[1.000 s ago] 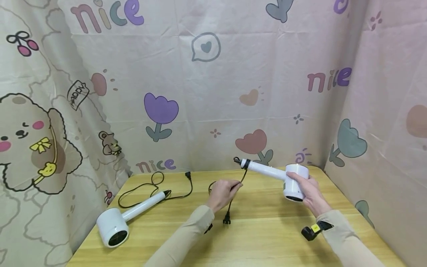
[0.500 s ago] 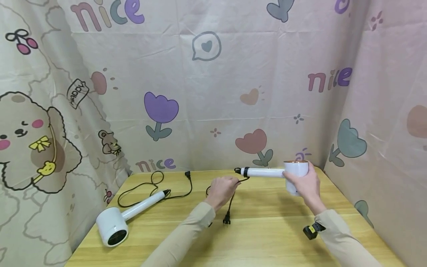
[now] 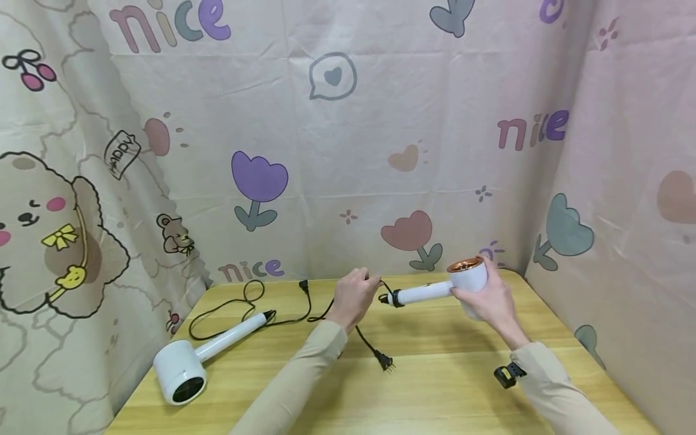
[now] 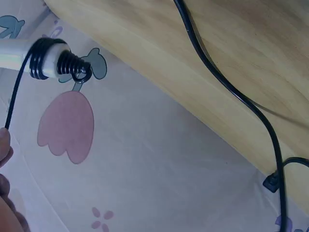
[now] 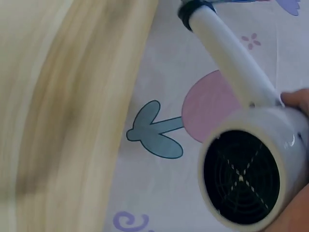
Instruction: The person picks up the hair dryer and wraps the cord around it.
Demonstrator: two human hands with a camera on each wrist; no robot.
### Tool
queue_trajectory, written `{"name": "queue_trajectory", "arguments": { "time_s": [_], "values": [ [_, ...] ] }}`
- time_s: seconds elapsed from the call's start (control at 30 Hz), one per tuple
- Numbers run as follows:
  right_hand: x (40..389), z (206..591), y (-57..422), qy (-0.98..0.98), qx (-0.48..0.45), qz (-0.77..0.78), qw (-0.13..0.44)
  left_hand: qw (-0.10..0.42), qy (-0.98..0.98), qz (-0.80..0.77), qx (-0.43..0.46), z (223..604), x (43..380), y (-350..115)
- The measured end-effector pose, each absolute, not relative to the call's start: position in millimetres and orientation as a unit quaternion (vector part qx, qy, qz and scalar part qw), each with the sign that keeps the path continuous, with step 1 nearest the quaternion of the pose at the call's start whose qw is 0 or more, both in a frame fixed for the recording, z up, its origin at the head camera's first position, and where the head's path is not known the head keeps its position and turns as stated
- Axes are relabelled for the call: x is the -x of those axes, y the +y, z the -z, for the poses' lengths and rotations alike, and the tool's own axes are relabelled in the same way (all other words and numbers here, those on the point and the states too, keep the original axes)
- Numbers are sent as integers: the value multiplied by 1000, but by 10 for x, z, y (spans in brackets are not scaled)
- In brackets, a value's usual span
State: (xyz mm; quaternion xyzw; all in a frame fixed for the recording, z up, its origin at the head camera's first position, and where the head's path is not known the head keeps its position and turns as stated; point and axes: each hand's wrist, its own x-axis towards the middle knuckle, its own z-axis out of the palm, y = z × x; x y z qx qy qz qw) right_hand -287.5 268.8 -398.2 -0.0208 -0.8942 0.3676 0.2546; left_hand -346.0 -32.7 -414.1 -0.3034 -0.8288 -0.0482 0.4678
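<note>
My right hand (image 3: pixel 492 302) grips the barrel of a white hair dryer (image 3: pixel 469 277), held over the table with its copper-coloured opening facing up and its handle pointing left. Black power cord (image 3: pixel 397 298) is wound in several turns round the handle's end. Just left of those turns, my left hand (image 3: pixel 353 297) pinches the cord, which runs taut to its fingertips in the left wrist view. The cord's loose end hangs below this hand to a black plug (image 3: pixel 384 361). In the right wrist view, the dryer's dark round grille (image 5: pixel 241 178) faces the camera.
A second white hair dryer (image 3: pixel 179 368) lies on the left of the wooden table (image 3: pixel 435 393). Its black cord (image 3: pixel 217 307) spreads loosely behind it, ending in a plug (image 3: pixel 304 286) near the back edge. Printed cloth (image 3: pixel 337 133) hangs round the table's back and sides.
The held hair dryer has rolled so its copper-coloured opening shows, and its handle end has dropped. My left hand has risen beside that end with the cord; the hanging plug has swung right.
</note>
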Motion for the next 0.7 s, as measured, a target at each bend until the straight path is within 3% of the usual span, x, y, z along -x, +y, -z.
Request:
{"name": "queue_trajectory", "arguments": {
  "time_s": [0.33, 0.7],
  "values": [
    [2912, 3895, 2693, -891, -61, -404, 199, 452, -850, 64, 265, 4095, 3486, -416],
    [2899, 3961, 2832, -872, -59, -471, 120, 410, -875, 147, 210, 4072, 3531, -442]
  ]
}}
